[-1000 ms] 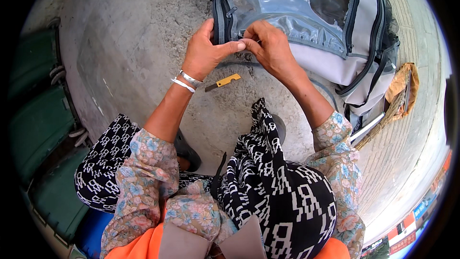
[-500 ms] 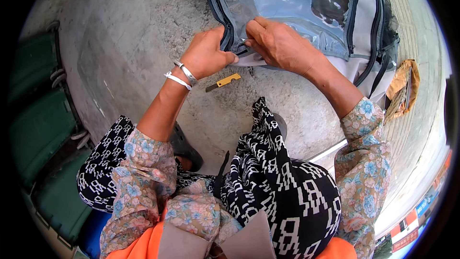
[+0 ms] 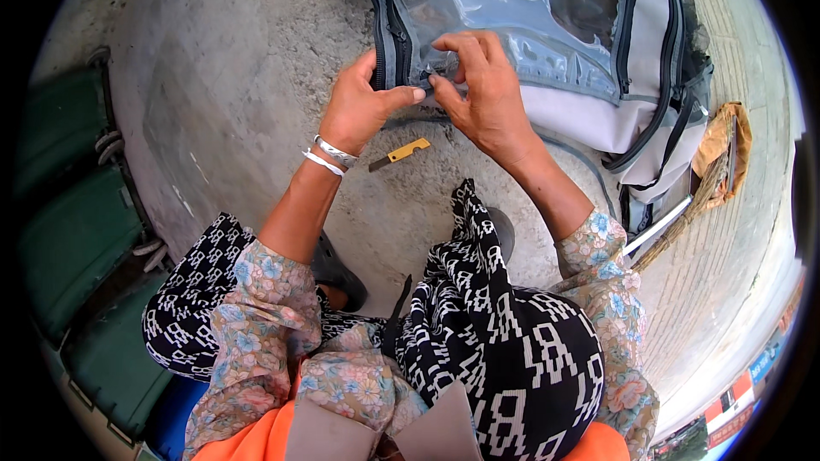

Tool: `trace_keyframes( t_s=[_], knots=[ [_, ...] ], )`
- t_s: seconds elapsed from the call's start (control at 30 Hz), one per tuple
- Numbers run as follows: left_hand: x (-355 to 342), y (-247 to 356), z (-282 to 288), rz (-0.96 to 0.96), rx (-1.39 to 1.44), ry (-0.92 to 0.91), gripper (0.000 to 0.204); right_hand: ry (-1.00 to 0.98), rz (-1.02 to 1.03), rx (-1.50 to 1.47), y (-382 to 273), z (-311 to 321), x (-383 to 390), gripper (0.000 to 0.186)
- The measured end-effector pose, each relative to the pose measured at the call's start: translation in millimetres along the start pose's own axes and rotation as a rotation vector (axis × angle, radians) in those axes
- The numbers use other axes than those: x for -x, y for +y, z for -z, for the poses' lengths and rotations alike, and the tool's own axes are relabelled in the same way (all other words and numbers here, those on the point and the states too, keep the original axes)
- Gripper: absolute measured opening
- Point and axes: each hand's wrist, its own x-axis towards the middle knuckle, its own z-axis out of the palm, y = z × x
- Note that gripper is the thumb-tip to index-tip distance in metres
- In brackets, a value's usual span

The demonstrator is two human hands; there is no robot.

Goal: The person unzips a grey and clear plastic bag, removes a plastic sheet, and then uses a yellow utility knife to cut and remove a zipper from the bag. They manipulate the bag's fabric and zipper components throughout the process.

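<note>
A grey bag (image 3: 564,109) with a clear plastic window (image 3: 512,0) and dark zippers lies in front of me. My left hand (image 3: 363,102) grips its near left corner, the thumb on top beside the zipper (image 3: 393,34); the fingers behind the edge are hidden. Just right of that corner is my right hand (image 3: 487,98), thumb and index finger spread apart. Its thumb tip meets a small dark piece at the zipper's end, and its index fingertip is over the plastic. On the concrete below my hands lies a yellow-handled utility knife (image 3: 400,154).
Green bins (image 3: 81,230) with rope handles line the left side. To the right are a brown cloth pouch (image 3: 726,154) and a thin white rod (image 3: 658,226) on the concrete floor (image 3: 231,51). My shoe (image 3: 337,269) is below my left forearm.
My right hand has shifted left and its pinch has opened. The bag's near edge has changed shape, baring a dark cord and more of its right end. My left hand still holds the corner.
</note>
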Motion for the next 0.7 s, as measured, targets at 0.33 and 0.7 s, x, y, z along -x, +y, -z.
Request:
trace_keyframes(
  t_s=[0.33, 0.7],
  knots=[
    [3, 13, -1, 0.089, 0.035, -0.076, 0.029, -0.196, 0.381, 0.246, 21, -8, -19, 0.015],
    [12, 9, -2, 0.001, -0.060, -0.132, 0.029, -0.070, 0.143, 0.074, 22, -14, 6, 0.013]
  ],
)
